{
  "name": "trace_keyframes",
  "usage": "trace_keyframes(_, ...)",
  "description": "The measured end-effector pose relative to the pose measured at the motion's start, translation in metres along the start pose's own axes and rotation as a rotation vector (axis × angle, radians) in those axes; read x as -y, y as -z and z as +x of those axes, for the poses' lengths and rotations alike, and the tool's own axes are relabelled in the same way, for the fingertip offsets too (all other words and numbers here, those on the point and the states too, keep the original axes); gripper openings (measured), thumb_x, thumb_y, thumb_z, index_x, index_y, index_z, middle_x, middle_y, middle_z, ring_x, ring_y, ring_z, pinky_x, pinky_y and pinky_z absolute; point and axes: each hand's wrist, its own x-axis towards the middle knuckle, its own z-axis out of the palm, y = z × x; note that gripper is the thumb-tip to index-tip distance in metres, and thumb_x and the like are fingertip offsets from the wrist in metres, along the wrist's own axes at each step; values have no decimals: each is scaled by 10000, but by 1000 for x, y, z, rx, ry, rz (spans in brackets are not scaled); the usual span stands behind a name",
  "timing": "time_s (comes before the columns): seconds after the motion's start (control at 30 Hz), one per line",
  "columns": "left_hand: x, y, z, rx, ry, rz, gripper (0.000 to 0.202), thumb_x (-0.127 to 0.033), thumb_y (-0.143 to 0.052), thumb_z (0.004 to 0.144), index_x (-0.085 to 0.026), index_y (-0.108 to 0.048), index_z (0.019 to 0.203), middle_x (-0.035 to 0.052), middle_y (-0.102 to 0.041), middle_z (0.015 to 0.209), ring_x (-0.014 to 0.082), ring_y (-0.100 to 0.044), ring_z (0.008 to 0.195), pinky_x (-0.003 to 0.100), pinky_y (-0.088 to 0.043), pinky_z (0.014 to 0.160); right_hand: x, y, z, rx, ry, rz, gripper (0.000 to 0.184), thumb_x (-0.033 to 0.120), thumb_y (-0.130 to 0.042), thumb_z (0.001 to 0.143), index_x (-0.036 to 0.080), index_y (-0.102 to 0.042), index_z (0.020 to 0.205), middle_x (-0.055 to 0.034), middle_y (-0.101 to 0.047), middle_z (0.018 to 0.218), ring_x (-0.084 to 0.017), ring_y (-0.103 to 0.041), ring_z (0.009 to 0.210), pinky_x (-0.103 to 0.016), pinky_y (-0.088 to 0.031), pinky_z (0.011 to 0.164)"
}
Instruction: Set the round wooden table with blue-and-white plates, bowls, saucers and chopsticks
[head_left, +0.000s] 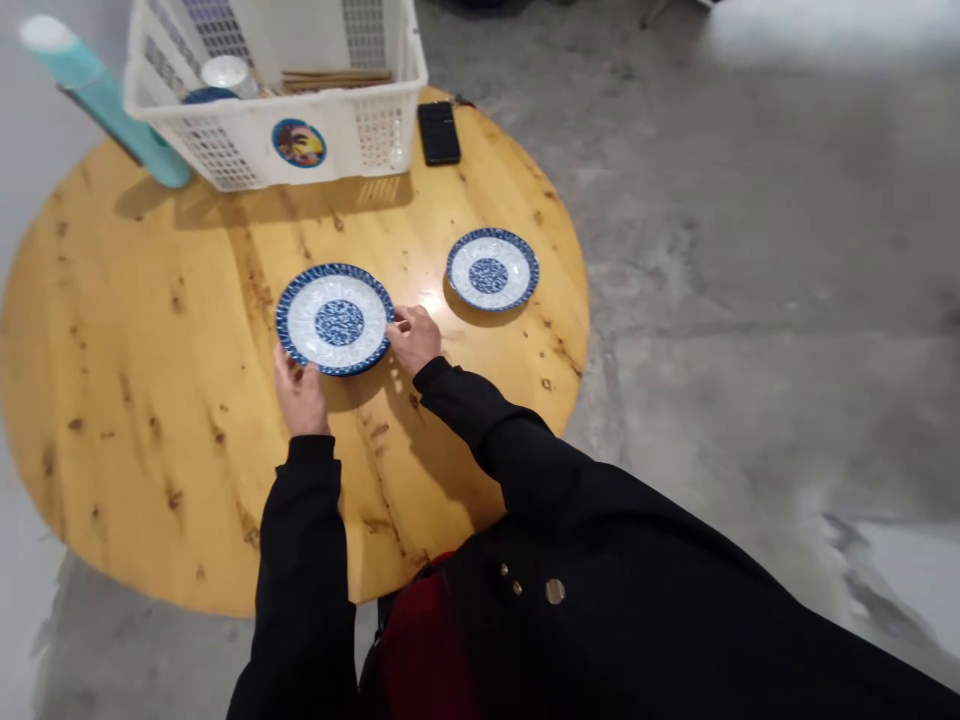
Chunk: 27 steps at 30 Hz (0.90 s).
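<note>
A blue-and-white patterned plate (335, 319) lies on the round wooden table (150, 350). My left hand (300, 392) grips its near left rim, fingers tucked under the edge. My right hand (413, 337) pinches the right rim of the same plate. A second, smaller blue-and-white plate (492, 269) rests on the table to the right, apart from both hands. Both my arms are in black sleeves.
A white plastic basket (279, 120) stands at the table's far side, holding a cup, a blue dish and chopsticks. A teal bottle (97, 95) leans beside it on the left. A black phone (438, 132) lies right of the basket. Grey concrete floor surrounds the table.
</note>
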Motion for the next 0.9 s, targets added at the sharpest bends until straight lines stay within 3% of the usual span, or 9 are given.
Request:
trace_keyframes(0.13,-40,16,-17,78,118,-198,858,-402,-643,835,-257,-191,1550,104,-613,1203,186,-643,962,336,-575,828,11,8,-41,-55,-21,341,270,220,-538,824,191,-540,1092,-61,-624,1085,-148,-657,795,-306,-558,781)
trace_keyframes(0.27,-58,35,-52,160,207,-212,877,-371,-721,761,-241,-308,1524,12,-605,899,123,-600,747,266,-580,713,7,28,-103,2,-205,590,308,247,-543,800,204,-472,1097,-37,-627,1018,-108,-618,607,-261,-542,556)
trace_keyframes(0.37,-53,45,-81,277,291,-174,843,-334,-741,735,-214,-390,1493,-23,-550,767,99,-552,660,219,-558,640,-5,43,-155,29,-290,658,364,260,-543,763,190,-492,1117,-22,-635,957,-98,-593,550,-249,-533,495)
trace_keyframes(0.57,-24,56,-124,493,373,-120,794,-305,-700,741,-199,-420,1476,18,-627,846,102,-558,640,199,-520,572,-30,52,-238,-1,-440,624,313,288,-537,718,187,-559,1014,55,-555,692,-86,-538,528,-247,-576,532)
trace_keyframes(0.7,-12,58,-128,569,369,-104,728,-284,-671,740,-199,-470,1434,1,-626,796,92,-518,590,203,-493,563,-39,40,-259,-22,-499,614,266,294,-548,697,187,-554,941,59,-542,656,-94,-543,527,-250,-576,523)
trace_keyframes(0.9,-5,58,-116,605,293,-32,703,-242,-609,735,-174,-479,1423,-15,-611,762,91,-492,579,210,-466,571,-42,24,-260,-55,-552,610,181,213,-536,693,202,-517,873,52,-577,646,-106,-594,522,-227,-557,501)
